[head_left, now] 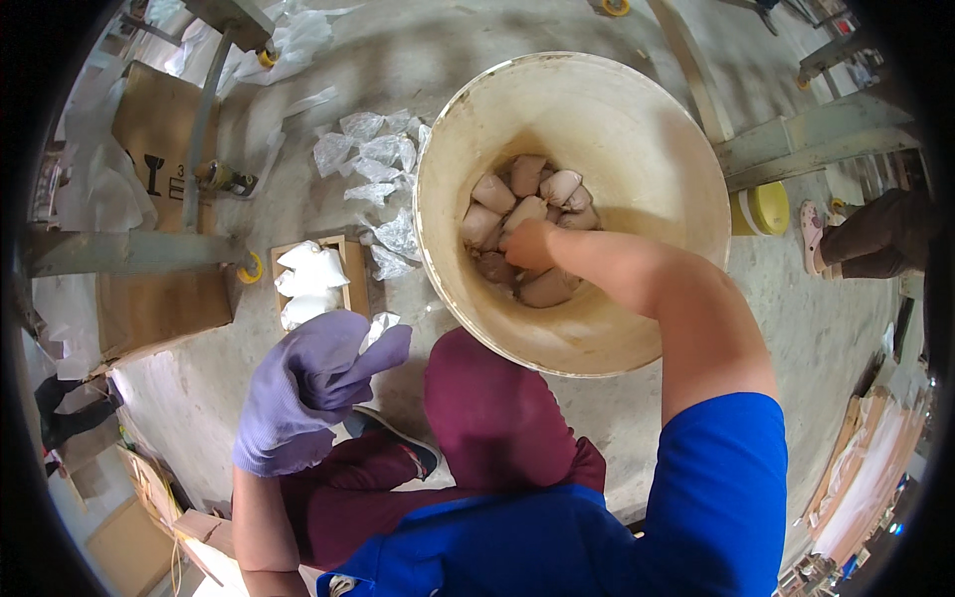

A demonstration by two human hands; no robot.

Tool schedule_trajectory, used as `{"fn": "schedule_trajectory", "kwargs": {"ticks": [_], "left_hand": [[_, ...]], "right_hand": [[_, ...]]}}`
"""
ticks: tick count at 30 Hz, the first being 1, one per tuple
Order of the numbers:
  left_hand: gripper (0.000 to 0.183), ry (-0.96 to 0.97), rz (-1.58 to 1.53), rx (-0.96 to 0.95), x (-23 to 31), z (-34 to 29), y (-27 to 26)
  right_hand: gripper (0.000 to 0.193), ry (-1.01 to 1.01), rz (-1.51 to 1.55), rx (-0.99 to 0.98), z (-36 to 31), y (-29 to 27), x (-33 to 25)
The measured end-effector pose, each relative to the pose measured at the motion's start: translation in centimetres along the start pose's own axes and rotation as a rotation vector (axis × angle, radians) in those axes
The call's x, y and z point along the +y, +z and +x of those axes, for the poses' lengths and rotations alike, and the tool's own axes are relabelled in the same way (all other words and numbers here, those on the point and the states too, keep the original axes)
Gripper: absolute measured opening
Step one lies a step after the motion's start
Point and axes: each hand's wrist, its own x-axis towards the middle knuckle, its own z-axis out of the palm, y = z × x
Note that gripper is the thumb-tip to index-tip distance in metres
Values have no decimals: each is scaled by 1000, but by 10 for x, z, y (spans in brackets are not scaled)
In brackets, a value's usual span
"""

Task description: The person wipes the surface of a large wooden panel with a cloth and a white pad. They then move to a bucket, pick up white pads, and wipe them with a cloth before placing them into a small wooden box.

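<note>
My bare right hand (531, 245) reaches down into a large cream-coloured barrel (647, 139). Its fingers curl against a filled plastic bag (525, 212), with their tips partly hidden. Several similar tied bags with greyish-pink contents, such as one bag (547, 289), lie around it on the barrel's bottom. My left hand (323, 373), in a purple knit glove, hovers left of my knee with its fingers apart. A small white plastic piece (382, 326) shows just beyond the gloved fingers; whether they touch it I cannot tell. Near that hand, a small open carton (354, 274) holds white bags (312, 274).
Clear crumpled plastic bags (378, 154) lie on the floor left of the barrel. A large cardboard box (164, 308) and wheeled metal frames (119, 253) stand at the left. To the right are a metal beam (826, 134), a yellow-lidded bucket (764, 209) and another person's leg (870, 234).
</note>
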Motion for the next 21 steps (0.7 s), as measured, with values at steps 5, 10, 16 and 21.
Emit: {"fn": "schedule_trajectory", "kwargs": {"ticks": [5, 10, 16, 21], "left_hand": [[58, -68, -79, 20, 1, -4, 0], [60, -123, -84, 31, 11, -5, -3], [62, -103, -164, 59, 1, -7, -6], [64, -217, -243, 38, -2, -11, -7]], "right_hand": [[25, 47, 140, 16, -3, -1, 17], [20, 230, 530, 91, -16, -15, 61], [17, 321, 503, 279, -26, -4, 74], [19, 501, 434, 192, -43, -33, 89]]}}
